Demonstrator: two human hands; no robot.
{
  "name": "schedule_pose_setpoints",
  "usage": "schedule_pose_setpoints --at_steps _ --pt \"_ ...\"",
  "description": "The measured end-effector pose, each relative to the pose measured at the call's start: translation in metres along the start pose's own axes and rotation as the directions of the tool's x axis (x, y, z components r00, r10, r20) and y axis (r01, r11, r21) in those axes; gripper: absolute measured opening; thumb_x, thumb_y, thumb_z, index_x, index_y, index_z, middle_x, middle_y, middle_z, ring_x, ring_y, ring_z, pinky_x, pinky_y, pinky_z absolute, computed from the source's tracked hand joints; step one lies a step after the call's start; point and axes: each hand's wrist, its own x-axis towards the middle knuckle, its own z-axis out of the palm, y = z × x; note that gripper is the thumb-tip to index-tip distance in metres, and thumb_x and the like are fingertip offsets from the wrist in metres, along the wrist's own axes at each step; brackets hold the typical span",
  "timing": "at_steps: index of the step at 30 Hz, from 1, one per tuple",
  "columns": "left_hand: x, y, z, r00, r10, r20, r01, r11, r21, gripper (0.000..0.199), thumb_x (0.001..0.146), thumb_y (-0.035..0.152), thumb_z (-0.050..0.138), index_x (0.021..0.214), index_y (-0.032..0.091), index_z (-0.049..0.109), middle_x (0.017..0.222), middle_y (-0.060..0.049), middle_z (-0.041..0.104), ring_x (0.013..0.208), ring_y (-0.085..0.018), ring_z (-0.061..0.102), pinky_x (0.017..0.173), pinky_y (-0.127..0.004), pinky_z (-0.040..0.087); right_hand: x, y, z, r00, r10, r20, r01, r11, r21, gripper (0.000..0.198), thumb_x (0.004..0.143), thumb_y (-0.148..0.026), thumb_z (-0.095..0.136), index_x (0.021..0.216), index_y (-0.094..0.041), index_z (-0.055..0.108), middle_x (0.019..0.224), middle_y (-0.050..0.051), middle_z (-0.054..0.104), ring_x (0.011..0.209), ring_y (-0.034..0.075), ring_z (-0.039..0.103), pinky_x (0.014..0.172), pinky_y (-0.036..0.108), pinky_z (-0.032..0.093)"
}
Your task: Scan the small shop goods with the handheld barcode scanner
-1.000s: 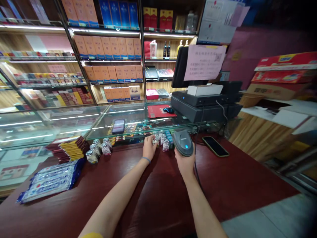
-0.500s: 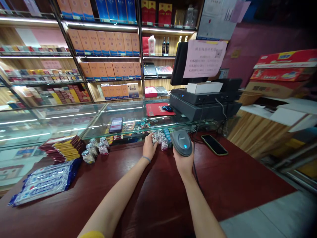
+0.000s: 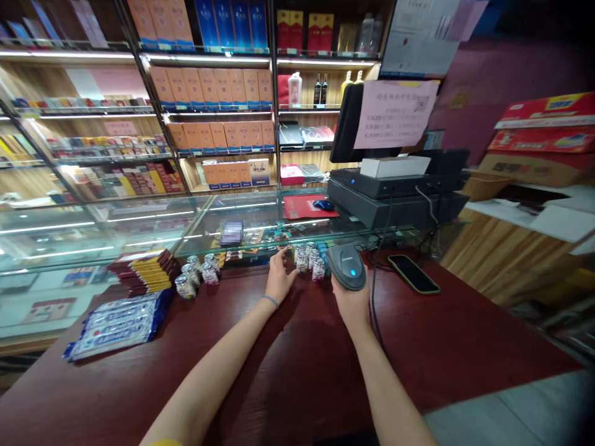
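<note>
My right hand (image 3: 351,303) is wrapped round a dark grey barcode scanner (image 3: 348,267), whose blue light is lit. Just left of a cluster of small clear jars (image 3: 318,269) with silvery lids, my left hand (image 3: 279,277) is open, thumb apart from the fingers, with nothing seen in it. Several blue-lidded containers (image 3: 323,253) stand behind the jars, partly covered by the scanner. Further left is a second group of small jars (image 3: 186,287). Beside these lie a stack of maroon and yellow packets (image 3: 151,272) and blue-and-white packages (image 3: 121,322).
A phone (image 3: 413,274) lies on the dark red counter (image 3: 288,384), right of the scanner's cable. Behind, a glass display case (image 3: 251,207) carries a mouse (image 3: 323,204) and a monitor (image 3: 346,124) above a black cash drawer (image 3: 395,207). Cartons (image 3: 539,167) are piled at right.
My left hand has let go of a jar in the cluster and moved slightly left of it, fingers opening. My right hand still holds the scanner. The view has shifted a little left.
</note>
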Motion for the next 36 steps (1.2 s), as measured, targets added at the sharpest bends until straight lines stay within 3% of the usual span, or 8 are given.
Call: schedule_pose_setpoints --at_steps 3,9,13,16,18,26,33,36 --pt "-0.008 0.009 -0.042 0.998 0.034 -0.047 -0.032 0.999 0.045 0.058 0.083 0.019 0.074 0.136 0.023 0.051 0.125 -0.011 0.053 0.107 -0.022 0.061 0.088 -0.038 0.059 -0.003 -0.006 0.003 0.999 -0.021 -0.032 0.023 0.999 0.041 0.039 0.074 -0.043 0.074 0.101 -0.023 0.054 0.083 0.007 0.070 0.075 0.024 0.070 0.069 0.034 0.056" --pt "-0.036 0.012 -0.143 0.952 0.166 -0.256 -0.100 0.963 0.250 0.037 0.093 0.027 0.063 0.129 0.023 0.056 0.120 -0.011 0.055 0.106 -0.023 0.060 0.089 -0.038 0.057 -0.015 -0.019 0.009 0.995 -0.079 0.063 0.077 0.997 0.032 0.040 0.072 -0.039 0.075 0.102 -0.020 0.058 0.080 0.008 0.070 0.073 0.024 0.070 0.069 0.033 0.056" --pt "-0.055 -0.004 -0.207 0.879 0.201 -0.433 0.004 0.904 0.427 0.036 0.092 0.032 0.064 0.126 0.022 0.058 0.120 -0.012 0.054 0.116 -0.027 0.054 0.099 -0.044 0.052 -0.028 -0.019 0.018 0.985 -0.116 0.131 0.115 0.993 0.018 0.039 0.072 -0.040 0.075 0.101 -0.021 0.058 0.080 0.008 0.071 0.071 0.024 0.070 0.067 0.033 0.056" --pt "-0.062 -0.023 -0.239 0.813 0.191 -0.550 0.129 0.862 0.490 0.044 0.088 0.033 0.068 0.129 0.020 0.057 0.125 -0.013 0.051 0.123 -0.030 0.049 0.111 -0.050 0.041 -0.038 -0.020 0.025 0.970 -0.164 0.180 0.165 0.986 0.005 0.045 0.071 -0.041 0.075 0.108 -0.021 0.059 0.082 0.009 0.073 0.071 0.026 0.071 0.064 0.034 0.056" --pt "-0.064 -0.037 -0.250 0.807 0.159 -0.568 0.170 0.860 0.482 0.054 0.085 0.032 0.070 0.134 0.020 0.053 0.129 -0.014 0.049 0.127 -0.031 0.046 0.114 -0.051 0.038 -0.045 -0.022 0.029 0.953 -0.192 0.233 0.198 0.980 -0.002 0.046 0.072 -0.041 0.073 0.111 -0.021 0.058 0.083 0.008 0.073 0.073 0.027 0.072 0.065 0.034 0.056" --pt "-0.063 -0.071 -0.245 0.903 0.017 -0.429 0.191 0.880 0.436 0.068 0.079 0.017 0.069 0.143 0.016 0.046 0.131 -0.017 0.047 0.128 -0.032 0.047 0.116 -0.054 0.038 -0.057 -0.025 0.033 0.917 -0.237 0.321 0.265 0.963 -0.044 0.051 0.074 -0.040 0.071 0.119 -0.020 0.058 0.082 0.008 0.075 0.071 0.029 0.074 0.062 0.034 0.056" --pt "-0.066 -0.065 -0.247 0.886 -0.065 -0.458 0.242 0.909 0.340 0.058 0.084 0.019 0.064 0.140 0.018 0.049 0.130 -0.017 0.055 0.125 -0.031 0.054 0.112 -0.053 0.042 -0.057 -0.022 0.032 0.919 -0.244 0.309 0.280 0.957 -0.077 0.052 0.072 -0.041 0.071 0.118 -0.021 0.058 0.081 0.008 0.075 0.070 0.029 0.074 0.061 0.035 0.056" --pt "-0.065 -0.053 -0.243 0.874 -0.107 -0.474 0.202 0.967 0.154 0.068 0.082 0.031 0.072 0.143 0.021 0.044 0.134 -0.015 0.055 0.120 -0.027 0.059 0.106 -0.046 0.049 -0.056 -0.025 0.030 0.908 -0.249 0.338 0.284 0.957 -0.058 0.050 0.072 -0.041 0.071 0.116 -0.021 0.056 0.080 0.008 0.075 0.070 0.029 0.074 0.060 0.034 0.056"
